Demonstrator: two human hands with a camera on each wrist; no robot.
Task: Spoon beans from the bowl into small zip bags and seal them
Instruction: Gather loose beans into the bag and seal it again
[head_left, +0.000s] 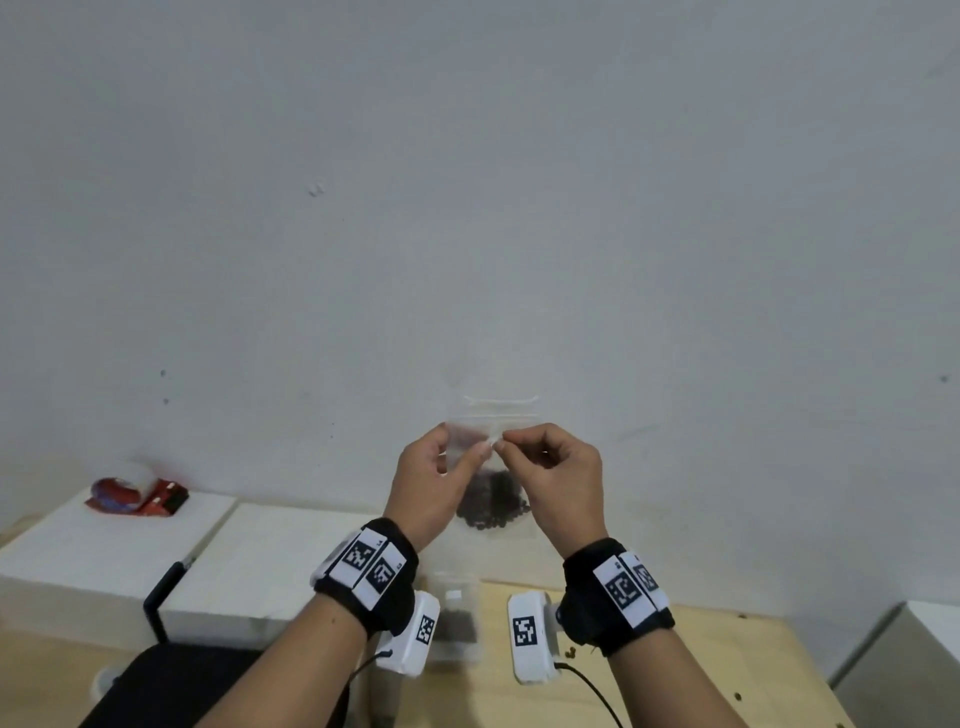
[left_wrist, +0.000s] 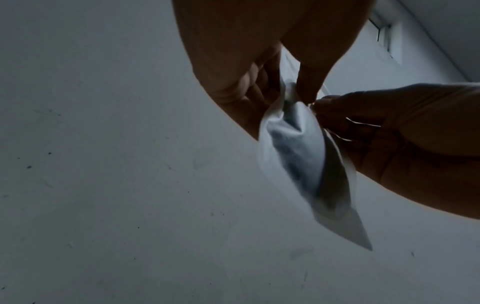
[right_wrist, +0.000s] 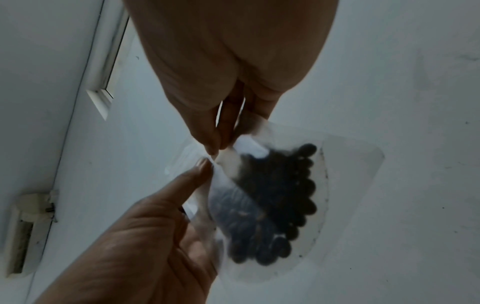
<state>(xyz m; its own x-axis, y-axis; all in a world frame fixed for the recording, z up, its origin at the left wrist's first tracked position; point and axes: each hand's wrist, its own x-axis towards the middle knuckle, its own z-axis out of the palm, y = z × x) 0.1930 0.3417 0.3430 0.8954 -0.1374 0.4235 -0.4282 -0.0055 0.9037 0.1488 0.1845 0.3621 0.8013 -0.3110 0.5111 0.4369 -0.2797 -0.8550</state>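
A small clear zip bag (head_left: 493, 467) hangs in the air before the white wall, its lower part filled with dark beans (head_left: 493, 506). My left hand (head_left: 441, 467) pinches the bag near its top from the left, thumb in front. My right hand (head_left: 545, 462) pinches the same strip from the right, and the fingertips of both nearly meet. In the right wrist view the beans (right_wrist: 280, 207) bulge in the bag below the pinching fingers (right_wrist: 213, 142). Seen from the left wrist, the bag (left_wrist: 306, 156) shows edge-on. A clear container of beans (head_left: 457, 621) sits on the table under my wrists.
The wooden table (head_left: 701, 675) carries white foam blocks (head_left: 156, 561) at the left with a red packet (head_left: 137, 496) on top. A black chair back (head_left: 171, 670) stands at the lower left. A few loose beans (head_left: 574, 649) lie on the tabletop.
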